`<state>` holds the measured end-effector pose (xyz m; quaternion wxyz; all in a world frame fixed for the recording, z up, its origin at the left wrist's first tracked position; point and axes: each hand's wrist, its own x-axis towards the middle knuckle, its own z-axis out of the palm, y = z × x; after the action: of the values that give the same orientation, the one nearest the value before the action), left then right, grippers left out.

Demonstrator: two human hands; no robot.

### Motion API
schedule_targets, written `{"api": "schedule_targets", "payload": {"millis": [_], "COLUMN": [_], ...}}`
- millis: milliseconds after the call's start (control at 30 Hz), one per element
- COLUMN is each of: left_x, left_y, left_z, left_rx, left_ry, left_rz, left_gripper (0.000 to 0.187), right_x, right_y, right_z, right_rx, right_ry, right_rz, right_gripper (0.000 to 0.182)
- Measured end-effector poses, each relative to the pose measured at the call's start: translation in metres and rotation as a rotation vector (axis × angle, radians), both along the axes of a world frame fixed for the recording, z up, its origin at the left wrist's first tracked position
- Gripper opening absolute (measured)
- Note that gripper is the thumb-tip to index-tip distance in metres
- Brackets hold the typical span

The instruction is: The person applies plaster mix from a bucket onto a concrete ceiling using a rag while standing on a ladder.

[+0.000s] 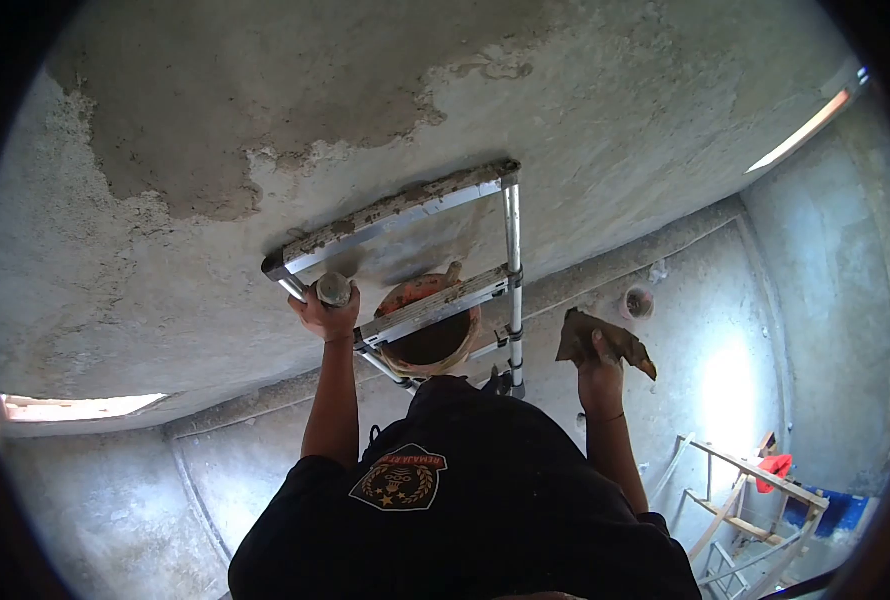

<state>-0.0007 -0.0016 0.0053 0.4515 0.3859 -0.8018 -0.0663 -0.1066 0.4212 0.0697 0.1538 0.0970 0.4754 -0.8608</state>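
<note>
- Grey-brown, mortar-smeared and with a ragged edge, a flat piece (590, 340) is gripped in the right hand (601, 378) in the head view, the thumb lying over it
- Left hand (327, 315) is closed around a pale, rounded object (334, 290), beside the side rail of the metal ladder (405, 212); whether the fingers also touch the rail I cannot tell
- Between the two hands, nearer the left, an orange bucket (462, 352) shows behind a ladder rung, dark grey material inside it
- Above the left hand, the top rung of the ladder slants up toward the right, crusted with mortar, in front of the grey wall (185, 290)
- Higher still above the left hand, a darker patch (195, 110) with an uneven border spreads over that wall
- Just beyond the right hand, a small round container (638, 302) appears lower down
- Below and to the right of the right hand, a frame (735, 462) stands near a red item (775, 472) and a blue one (837, 512)
- Black shirt (465, 520) with an emblem (400, 480) fills the space below both hands
</note>
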Motion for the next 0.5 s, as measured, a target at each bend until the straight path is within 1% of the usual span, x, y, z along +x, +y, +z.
{"api": "schedule_targets", "payload": {"millis": [100,200,267,333,400,467,500], "left_x": [-0.001,0.003,0.008,0.011,0.013,0.012,0.014], "left_y": [-0.001,0.001,-0.002,-0.003,-0.002,-0.003,-0.004], "left_z": [0.001,0.002,0.003,0.005,0.005,0.005,0.004], "left_rx": [-0.006,0.048,0.083,0.115,0.15,0.223,0.227], "left_ry": [-0.013,0.011,0.067,0.052,0.037,0.057,0.051], "left_rz": [0.005,-0.025,-0.147,-0.174,-0.204,-0.168,-0.185], "left_gripper": [0.055,0.056,0.057,0.058,0.059,0.062,0.062], "right_x": [-0.003,-0.001,0.002,0.005,0.008,0.01,0.012], "right_y": [0.005,0.01,0.013,0.016,0.02,0.021,0.023], "right_z": [0.0,-0.004,-0.004,-0.002,0.0,0.001,0.002], "right_rx": [-0.014,-0.021,-0.006,0.011,-0.036,-0.068,-0.099], "right_ry": [-0.051,-0.099,-0.121,-0.136,-0.169,-0.168,-0.161], "right_rz": [-0.015,-0.03,-0.048,-0.075,-0.068,-0.081,-0.084], "right_gripper": [0.034,0.034,0.034,0.034,0.035,0.035,0.036]}}
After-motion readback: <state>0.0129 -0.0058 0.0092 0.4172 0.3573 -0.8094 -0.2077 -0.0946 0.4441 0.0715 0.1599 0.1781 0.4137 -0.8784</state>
